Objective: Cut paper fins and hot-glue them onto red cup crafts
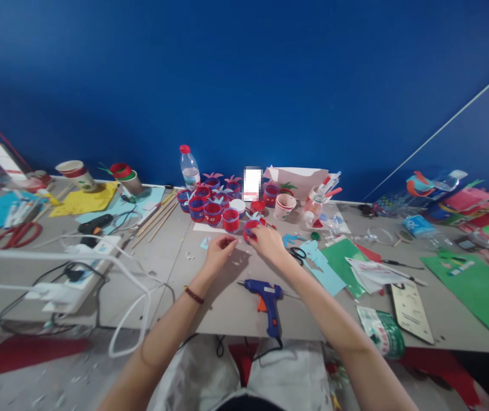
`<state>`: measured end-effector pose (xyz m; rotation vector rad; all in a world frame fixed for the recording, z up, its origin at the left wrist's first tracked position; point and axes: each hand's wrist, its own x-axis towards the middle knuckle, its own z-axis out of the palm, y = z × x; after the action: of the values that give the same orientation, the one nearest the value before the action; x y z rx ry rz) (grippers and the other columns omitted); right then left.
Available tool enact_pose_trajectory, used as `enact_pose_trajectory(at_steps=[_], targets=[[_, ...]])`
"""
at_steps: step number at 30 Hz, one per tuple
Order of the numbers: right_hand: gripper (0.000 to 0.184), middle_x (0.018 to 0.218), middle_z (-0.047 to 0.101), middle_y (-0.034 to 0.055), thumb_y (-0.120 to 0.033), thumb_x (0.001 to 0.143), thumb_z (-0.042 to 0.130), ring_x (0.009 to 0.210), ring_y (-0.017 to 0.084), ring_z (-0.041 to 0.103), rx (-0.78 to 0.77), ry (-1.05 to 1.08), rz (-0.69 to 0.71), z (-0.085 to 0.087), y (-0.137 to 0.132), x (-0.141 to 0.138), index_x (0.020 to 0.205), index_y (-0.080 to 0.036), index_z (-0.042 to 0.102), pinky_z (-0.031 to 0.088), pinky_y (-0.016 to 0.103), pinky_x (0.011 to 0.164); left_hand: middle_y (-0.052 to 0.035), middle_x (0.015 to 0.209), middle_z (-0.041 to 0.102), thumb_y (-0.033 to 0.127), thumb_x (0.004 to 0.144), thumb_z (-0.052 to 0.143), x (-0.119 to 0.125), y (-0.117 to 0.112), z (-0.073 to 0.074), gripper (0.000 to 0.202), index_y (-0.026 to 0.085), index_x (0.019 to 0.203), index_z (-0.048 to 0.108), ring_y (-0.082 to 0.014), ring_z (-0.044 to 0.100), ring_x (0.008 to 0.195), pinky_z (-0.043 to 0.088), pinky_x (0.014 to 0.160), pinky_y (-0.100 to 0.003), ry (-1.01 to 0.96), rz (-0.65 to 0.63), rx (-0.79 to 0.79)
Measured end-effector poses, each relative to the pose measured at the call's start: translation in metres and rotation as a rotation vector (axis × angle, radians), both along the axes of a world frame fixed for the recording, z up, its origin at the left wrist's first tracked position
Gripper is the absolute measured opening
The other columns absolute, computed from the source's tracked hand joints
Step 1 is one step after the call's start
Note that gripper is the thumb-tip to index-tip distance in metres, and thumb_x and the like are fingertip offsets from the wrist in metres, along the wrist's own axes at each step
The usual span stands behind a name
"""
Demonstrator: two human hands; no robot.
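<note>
My right hand point(267, 242) grips a small red paper cup point(250, 226) with light blue strips rising from its top. Just to the left is my left hand point(219, 254), its thumb and fingertips pressed together; whether anything tiny sits between them I cannot make out. Behind both hands several red and purple decorated paper cups point(213, 213) stand in a cluster, some with leaf-like paper tops. Nearest to my body lies a blue hot glue gun point(272, 302) with an orange trigger, its nozzle pointing left. Black-handled scissors point(298, 254) rest beside my right wrist.
A white power strip point(85, 279) with looping cables occupies the left. Wooden sticks point(154, 220), a plastic bottle point(189, 168) and white paper cups point(285, 205) stand or lie farther back. Green paper point(344, 262), a phone-like slab point(412, 311) and a green packet point(381, 331) are on the right.
</note>
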<state>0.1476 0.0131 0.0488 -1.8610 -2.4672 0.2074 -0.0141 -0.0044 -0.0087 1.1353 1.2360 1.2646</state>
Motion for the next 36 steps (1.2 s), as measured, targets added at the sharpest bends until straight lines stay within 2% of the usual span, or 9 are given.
enact_pose_trajectory(at_steps=[6, 13, 15, 19, 22, 25, 30, 33, 36], targets=[[0.027, 0.099, 0.072, 0.0072, -0.035, 0.087, 0.049, 0.090, 0.021, 0.065, 0.008, 0.152, -0.072, 0.001, -0.001, 0.008, 0.096, -0.021, 0.071, 0.042, 0.026, 0.070, 0.0001, 0.059, 0.057, 0.038, 0.064, 0.073, 0.000, 0.000, 0.001, 0.022, 0.018, 0.068, 0.065, -0.0099, 0.045, 0.051, 0.036, 0.049, -0.025, -0.007, 0.006, 0.005], [0.025, 0.062, 0.064, 0.0027, -0.038, 0.076, 0.058, 0.061, 0.016, 0.055, 0.040, 0.614, -0.144, -0.006, -0.007, 0.022, 0.068, -0.016, 0.068, 0.036, 0.025, 0.057, -0.0005, 0.061, 0.060, 0.039, 0.063, 0.074, 0.003, -0.005, 0.007, 0.023, 0.018, 0.067, 0.066, -0.0106, 0.049, 0.053, 0.039, 0.050, -0.025, -0.034, 0.019, 0.047], [0.027, 0.054, 0.058, -0.0005, -0.041, 0.074, 0.059, 0.054, 0.013, 0.050, -0.020, 0.815, -0.180, -0.007, -0.010, 0.025, 0.066, -0.016, 0.064, 0.034, 0.024, 0.051, -0.0004, 0.061, 0.060, 0.038, 0.064, 0.074, 0.004, -0.006, 0.008, 0.023, 0.017, 0.068, 0.066, -0.0104, 0.049, 0.053, 0.039, 0.051, -0.025, -0.024, 0.016, 0.058], [0.034, 0.043, 0.048, -0.0058, -0.051, 0.072, 0.062, 0.038, 0.007, 0.036, -0.296, 1.181, -0.298, -0.006, -0.018, 0.030, 0.071, -0.017, 0.059, 0.024, 0.021, 0.039, 0.0001, 0.063, 0.060, 0.036, 0.064, 0.074, 0.002, -0.007, 0.011, 0.021, 0.017, 0.070, 0.066, -0.0100, 0.049, 0.054, 0.040, 0.052, -0.024, -0.052, 0.021, 0.051], [0.039, 0.043, 0.050, -0.0059, -0.054, 0.068, 0.068, 0.035, 0.006, 0.037, -0.464, 1.359, -0.317, -0.006, -0.025, 0.033, 0.073, -0.017, 0.057, 0.023, 0.019, 0.034, 0.0009, 0.064, 0.060, 0.034, 0.064, 0.074, 0.000, -0.006, 0.013, 0.020, 0.017, 0.071, 0.066, -0.0095, 0.049, 0.055, 0.042, 0.055, -0.024, -0.127, 0.026, 0.049], [0.038, 0.047, 0.052, -0.0056, -0.048, 0.064, 0.075, 0.040, 0.006, 0.044, -0.574, 1.525, -0.330, -0.007, -0.031, 0.036, 0.078, -0.016, 0.059, 0.030, 0.016, 0.034, 0.0021, 0.061, 0.057, 0.033, 0.065, 0.073, -0.003, -0.004, 0.011, 0.019, 0.017, 0.070, 0.065, -0.0093, 0.049, 0.055, 0.043, 0.058, -0.024, -0.186, 0.021, 0.057], [0.032, 0.065, 0.062, -0.0018, -0.034, 0.063, 0.078, 0.050, 0.008, 0.055, -0.621, 1.689, -0.345, -0.014, -0.035, 0.039, 0.083, -0.016, 0.062, 0.039, 0.015, 0.035, 0.0011, 0.066, 0.059, 0.034, 0.067, 0.073, -0.005, 0.000, 0.003, 0.018, 0.019, 0.072, 0.065, -0.0105, 0.053, 0.059, 0.047, 0.062, -0.027, -0.216, -0.005, 0.078], [0.028, 0.072, 0.066, 0.0004, -0.031, 0.064, 0.077, 0.055, 0.009, 0.059, -0.601, 1.738, -0.348, -0.022, -0.035, 0.039, 0.081, -0.016, 0.062, 0.043, 0.016, 0.036, -0.0038, 0.088, 0.067, 0.034, 0.069, 0.072, -0.006, 0.000, 0.001, 0.016, 0.020, 0.071, 0.064, -0.0164, 0.062, 0.080, 0.051, 0.075, -0.033, -0.189, -0.039, 0.168], [0.028, 0.074, 0.067, 0.0012, -0.032, 0.064, 0.077, 0.056, 0.010, 0.061, -0.589, 1.767, -0.357, -0.029, -0.037, 0.036, 0.082, -0.017, 0.061, 0.045, 0.016, 0.036, -0.0061, 0.118, 0.063, 0.033, 0.071, 0.071, -0.006, -0.002, 0.000, 0.014, 0.022, 0.069, 0.064, -0.0239, 0.060, 0.109, 0.049, 0.091, -0.042, -0.177, -0.170, 0.236]])
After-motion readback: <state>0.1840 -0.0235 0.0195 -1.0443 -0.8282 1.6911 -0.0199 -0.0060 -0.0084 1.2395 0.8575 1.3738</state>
